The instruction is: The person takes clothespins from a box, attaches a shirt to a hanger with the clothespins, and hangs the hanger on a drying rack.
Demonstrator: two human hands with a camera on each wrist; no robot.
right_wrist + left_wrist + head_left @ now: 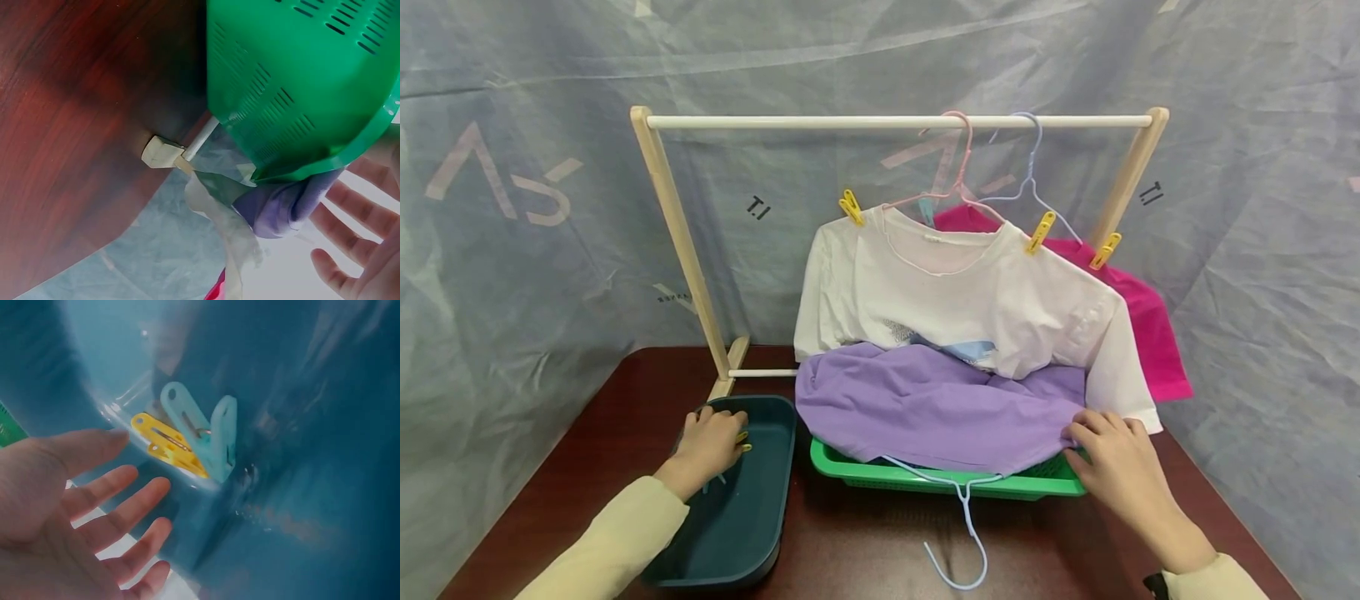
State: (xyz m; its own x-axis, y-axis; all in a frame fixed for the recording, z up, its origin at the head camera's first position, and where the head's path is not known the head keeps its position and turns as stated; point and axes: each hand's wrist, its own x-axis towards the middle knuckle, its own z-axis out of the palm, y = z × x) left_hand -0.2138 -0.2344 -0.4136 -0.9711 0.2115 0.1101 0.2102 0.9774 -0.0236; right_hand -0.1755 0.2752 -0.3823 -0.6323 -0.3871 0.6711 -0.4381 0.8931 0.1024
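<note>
My left hand [709,446] reaches into a dark teal tray [760,500] on the left. In the left wrist view its fingers are spread and relaxed, just beside a yellow clothespin [161,434] and a light blue clothespin [187,415] lying in the tray. My right hand [1116,467] is at the right edge of a purple garment [925,408], fingertips at the cloth. The right wrist view shows those fingers [359,209] fairly straight beside the purple fold. The garment lies over a green basket [880,479], with a light blue hanger [966,508] sticking out in front.
Behind the basket stands a wooden rack with a white rod [797,122]. A white shirt [925,292] hangs from it on a pink hanger [964,158], held by yellow clothespins [1040,233]. A magenta garment [1150,333] hangs behind, on a blue hanger [1032,158].
</note>
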